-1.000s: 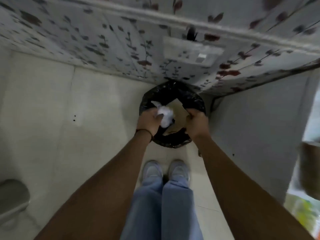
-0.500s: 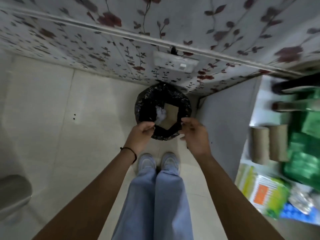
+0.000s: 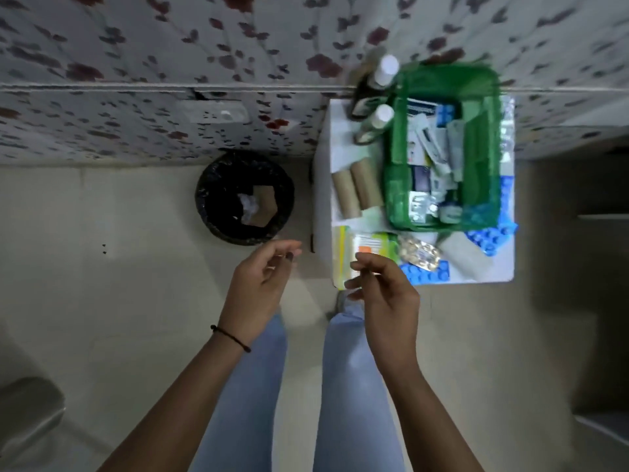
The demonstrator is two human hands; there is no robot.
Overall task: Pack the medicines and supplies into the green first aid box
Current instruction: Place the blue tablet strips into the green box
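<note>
On the small white table (image 3: 469, 277) at upper right stands the translucent green plastic first aid box (image 3: 394, 185), open-topped and already partly filled with tubes, sachets and foil blister strips. Outside it — hence still to be packed — lie two tan cardboard-coloured rolls (image 3: 357, 189) just beside its left wall, two white-capped bottles (image 3: 383, 117) toward the wall, a green-and-orange printed packet (image 3: 371, 248) at the table's near edge, a silvery blister sheet of pale tablets (image 3: 420, 255), a grey-white roll (image 3: 463, 255) and blue blister strips (image 3: 429, 272) partly under the other items.

The step in hand appears to be the return from discarding waste to packing. The left hand (image 3: 260, 287) hangs above the floor, fingers loosely curled and spread, holding nothing. The right hand (image 3: 384, 294) hovers at the table's near corner, just in front of the printed packet, fingers relaxed and likewise empty. The next move probably calls for a reach forward by the right hand to pinch the packet or the blister sheet, then a lift over the box's near rim.

Compared with half a second earlier, both hands have left the rim of the round black-lined waste bin (image 3: 218, 185), which now stands apart to the left with crumpled white paper and a brown card inside — and the view has swung right, bringing table and box fully into sight.
</note>
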